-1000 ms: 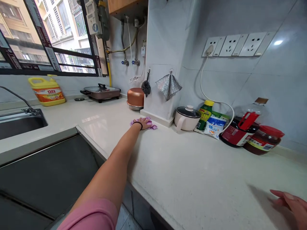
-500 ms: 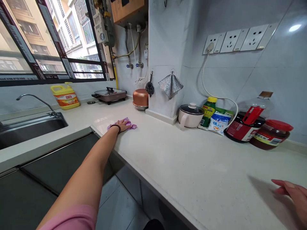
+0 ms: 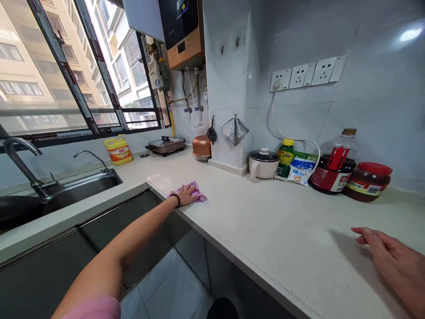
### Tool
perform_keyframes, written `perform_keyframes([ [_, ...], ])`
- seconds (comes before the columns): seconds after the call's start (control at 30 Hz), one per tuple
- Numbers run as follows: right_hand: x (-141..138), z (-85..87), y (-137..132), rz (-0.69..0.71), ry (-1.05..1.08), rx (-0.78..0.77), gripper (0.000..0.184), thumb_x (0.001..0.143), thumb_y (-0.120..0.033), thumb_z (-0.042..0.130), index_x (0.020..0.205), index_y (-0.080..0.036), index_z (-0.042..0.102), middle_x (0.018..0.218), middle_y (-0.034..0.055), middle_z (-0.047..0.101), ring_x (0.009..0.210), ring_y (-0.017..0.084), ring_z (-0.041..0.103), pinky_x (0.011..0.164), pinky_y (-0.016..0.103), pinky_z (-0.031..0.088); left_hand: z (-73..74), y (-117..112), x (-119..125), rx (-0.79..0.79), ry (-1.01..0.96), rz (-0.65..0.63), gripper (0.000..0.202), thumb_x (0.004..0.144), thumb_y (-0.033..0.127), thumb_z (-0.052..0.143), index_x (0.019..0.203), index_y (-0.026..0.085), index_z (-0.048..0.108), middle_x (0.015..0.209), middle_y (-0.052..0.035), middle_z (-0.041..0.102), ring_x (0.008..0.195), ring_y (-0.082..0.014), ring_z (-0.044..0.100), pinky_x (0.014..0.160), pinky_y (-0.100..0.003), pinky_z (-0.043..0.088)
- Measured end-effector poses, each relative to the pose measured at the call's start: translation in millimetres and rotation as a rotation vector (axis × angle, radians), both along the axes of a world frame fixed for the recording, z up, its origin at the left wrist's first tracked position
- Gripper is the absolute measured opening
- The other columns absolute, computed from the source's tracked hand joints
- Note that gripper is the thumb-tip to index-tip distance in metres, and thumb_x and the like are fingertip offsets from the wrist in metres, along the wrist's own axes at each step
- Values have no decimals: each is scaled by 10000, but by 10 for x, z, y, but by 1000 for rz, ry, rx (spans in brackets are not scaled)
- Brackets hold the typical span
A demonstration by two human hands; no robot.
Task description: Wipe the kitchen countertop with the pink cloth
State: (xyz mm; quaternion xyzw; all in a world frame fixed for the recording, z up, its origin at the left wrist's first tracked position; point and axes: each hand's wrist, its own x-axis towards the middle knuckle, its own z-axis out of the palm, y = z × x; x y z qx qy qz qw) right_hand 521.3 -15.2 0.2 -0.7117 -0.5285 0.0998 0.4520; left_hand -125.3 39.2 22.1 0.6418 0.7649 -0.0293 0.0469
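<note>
Pinkish-purple cloth [image 3: 201,197] beneath the left hand [image 3: 186,195].
Crumpled, with edges showing around a flat, spread grip; right hand [image 3: 393,257] apart, loosely extended.

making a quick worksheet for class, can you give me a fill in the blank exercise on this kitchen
The cloth lies under the person's ____ hand.
The green bottle has a ____ cap.
The rightmost jar has a ____ lid.

Missing words: left; yellow; red.
</note>
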Motion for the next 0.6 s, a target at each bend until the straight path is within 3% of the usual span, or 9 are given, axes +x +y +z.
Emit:
perform_keyframes([
  [0.1, 13, -28, 56, 38, -14, -11, 427, 778, -617, 507, 982, -372, 791, 1018, 53, 769, 895, 306, 682, 810, 460, 464, 23, -154, 408, -64, -40, -69, 770, 952, 742, 258, 1654, 438, 172, 1767, -5, 78, 1612, -383, 45, 1163, -777, 204],
  [0.33, 60, -129, 132, 80, 1, 35, 458, 811, -652, 513, 973, -340, 806, 990, 77, 770, 860, 324, 693, 759, 458, 456, 32, -279, 1547, -71, -108, -413, 898, 896, 834, 295, 1666, 394, 158, 1765, -24, 78, 1611, -395, 12, 1171, -812, 102],
  [0.47, 62, -121, 112, 62, 9, 8, 462, 833, -644, 504, 996, -330, 801, 985, 56, 767, 856, 306, 696, 783, 444, 466, -43, -151, 2186, -63, -161, -629, 926, 863, 863, 344, 1658, 418, 178, 1765, -6, 92, 1613, -385, 12, 1194, -790, 53],
  [0.6, 35, -101, 71, 63, -21, 8, 506, 858, -645, 480, 1037, -292, 796, 970, 45, 761, 844, 280, 691, 781, 411, 472, -93, 132, 2629, -56, -198, -721, 917, 847, 863, 375, 1645, 440, 216, 1760, 9, 128, 1617, -364, 16, 1221, -751, 34],
])
